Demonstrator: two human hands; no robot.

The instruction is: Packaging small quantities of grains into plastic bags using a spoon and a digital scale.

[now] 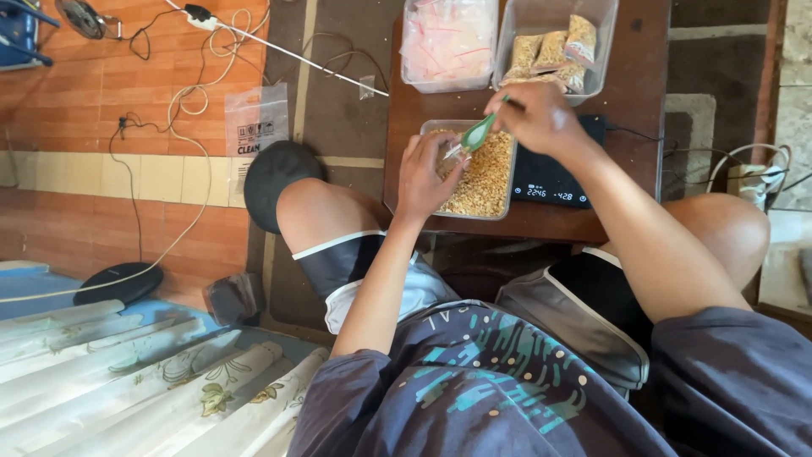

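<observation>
Your right hand [541, 117] fingers closed on a green spoon [479, 134], your left hand [427, 176] at its 8 o'clock pinching a small clear bag [449, 157], both over the grain tray [489, 182], black scale [551, 179] at tray's 3 o'clock.

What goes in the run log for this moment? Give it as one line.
left hand: holds small clear bag over grain tray | right hand: grip on green spoon, tipped toward bag | black scale: beside tray
</observation>
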